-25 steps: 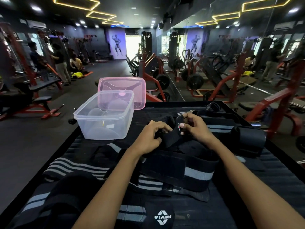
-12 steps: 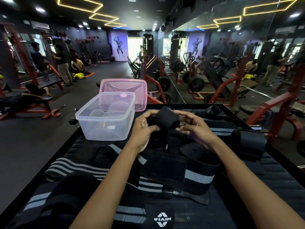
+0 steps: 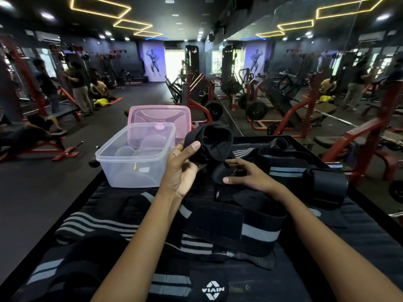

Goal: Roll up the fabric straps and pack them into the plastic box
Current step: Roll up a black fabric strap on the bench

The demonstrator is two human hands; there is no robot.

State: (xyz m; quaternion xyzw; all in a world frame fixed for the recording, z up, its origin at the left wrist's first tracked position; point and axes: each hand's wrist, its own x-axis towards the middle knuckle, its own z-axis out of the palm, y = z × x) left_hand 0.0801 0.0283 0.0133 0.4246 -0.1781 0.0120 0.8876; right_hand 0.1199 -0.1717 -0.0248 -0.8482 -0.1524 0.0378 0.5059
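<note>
Item: black wrist strap [image 3: 214,139], loosely looped, centre frame, raised off the heap. My left hand [image 3: 182,165] gripped its left end, thumb on top; my right hand [image 3: 248,175] pinched the tail lower right. Clear plastic box [image 3: 135,155], empty, stood immediately left of my left hand, the nearer hand.

- left hand [image 3: 182,168]: raised, palm turned toward the camera, thumb up and pressed on a looped black fabric strap [image 3: 214,140], fingers curled behind it
- right hand [image 3: 248,174]: lower, palm down, fingers and thumb spread and curled around a black rolled strap end [image 3: 220,174]
- both forearms bare, reaching in from the bottom edge and converging toward the middle
</note>
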